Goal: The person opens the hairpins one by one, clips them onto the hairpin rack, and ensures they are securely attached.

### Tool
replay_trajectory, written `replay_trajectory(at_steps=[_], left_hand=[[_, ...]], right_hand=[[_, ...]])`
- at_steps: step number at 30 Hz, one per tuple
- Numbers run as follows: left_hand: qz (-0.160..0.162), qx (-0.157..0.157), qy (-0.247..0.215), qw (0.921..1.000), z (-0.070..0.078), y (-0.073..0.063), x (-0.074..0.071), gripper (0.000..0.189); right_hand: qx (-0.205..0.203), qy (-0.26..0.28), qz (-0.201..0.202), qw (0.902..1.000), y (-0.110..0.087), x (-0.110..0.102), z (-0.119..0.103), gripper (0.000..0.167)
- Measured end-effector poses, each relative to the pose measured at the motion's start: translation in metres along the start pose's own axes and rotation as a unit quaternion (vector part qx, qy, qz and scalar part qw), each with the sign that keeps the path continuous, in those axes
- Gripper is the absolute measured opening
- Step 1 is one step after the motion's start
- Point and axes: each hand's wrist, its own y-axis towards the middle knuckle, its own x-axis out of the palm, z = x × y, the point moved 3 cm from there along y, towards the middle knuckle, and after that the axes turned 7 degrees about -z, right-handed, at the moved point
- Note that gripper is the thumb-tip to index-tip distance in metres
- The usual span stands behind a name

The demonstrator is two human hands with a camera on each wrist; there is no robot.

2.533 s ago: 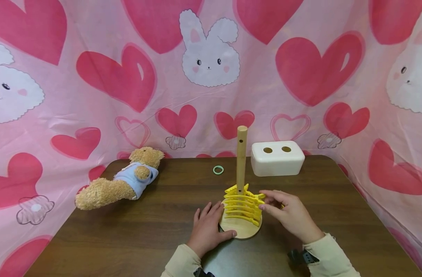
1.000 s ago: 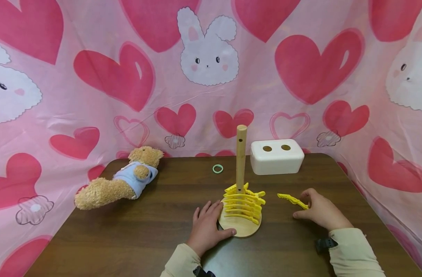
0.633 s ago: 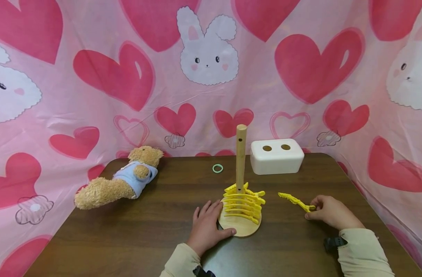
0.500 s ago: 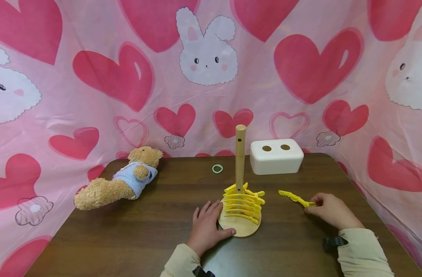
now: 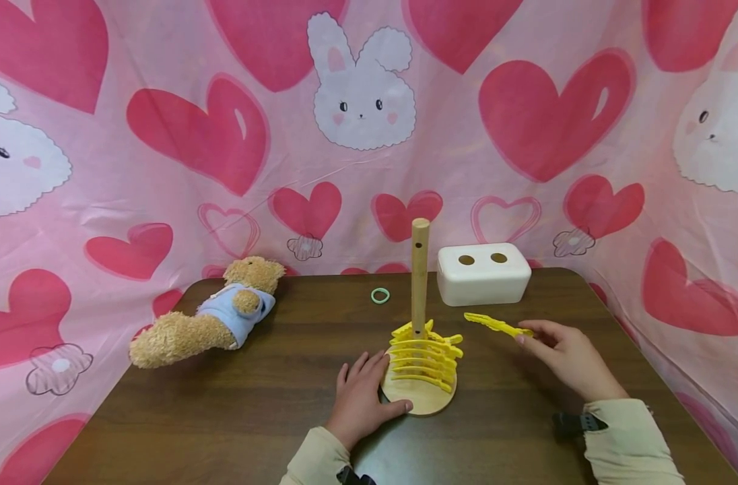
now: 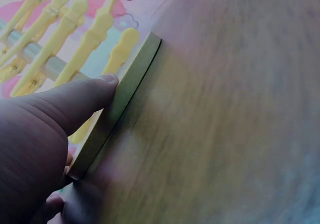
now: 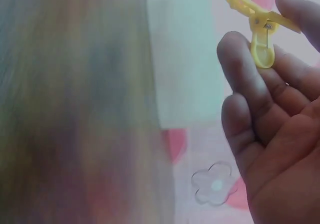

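Note:
My right hand (image 5: pixel 578 360) pinches the hinged end of a yellow spring clip (image 5: pixel 493 324), whose long toothed part points left toward a wooden post (image 5: pixel 420 279). In the right wrist view, the clip's small metal spring and handle (image 7: pixel 262 53) show between the thumb and fingers. Several more yellow clips (image 5: pixel 423 364) are stacked around the lower part of the post, above its round base (image 5: pixel 426 404). My left hand (image 5: pixel 361 399) rests against the base's left side, fingers spread and thumb pressed on the rim, as the left wrist view shows.
A white box (image 5: pixel 485 286) with two round holes stands behind and right of the post. A green ring (image 5: pixel 380 296) lies at the back of the brown table (image 5: pixel 272 417). At the left lies a teddy bear (image 5: pixel 236 316) in a blue top; a heart-patterned cloth hangs behind.
My right hand left the stack and moved right, where it took a clip by its end. Now it has come back left and away from me with the clip. My left hand stayed put.

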Motion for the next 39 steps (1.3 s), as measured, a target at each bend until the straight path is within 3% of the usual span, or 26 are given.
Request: replay_trajectory(at_steps=[3,10,19,28,39], left_hand=[[0.0,0.0,0.0,1.0,0.0,0.0,0.0,0.095],[0.0,-0.001,-0.001,1.0,0.001,-0.001,-0.001,0.095],[0.001,0.001,0.001,1.0,0.002,-0.002,-0.001,0.096],[-0.003,-0.003,0.0,1.0,0.001,0.0,0.0,0.096],[-0.002,-0.004,0.001,1.0,-0.001,0.001,0.001,0.095]], right_hand=[[-0.029,0.001,0.016,0.9994,-0.001,0.001,-0.01,0.042],[-0.047,0.009,0.02,0.9987,-0.005,0.002,-0.028,0.032],[-0.062,0.013,0.023,0.9978,-0.011,0.001,-0.043,0.027],[-0.107,0.022,0.046,0.9929,-0.016,0.001,-0.056,0.028],[-0.124,0.039,0.029,0.9911,-0.022,0.008,-0.079,0.023]])
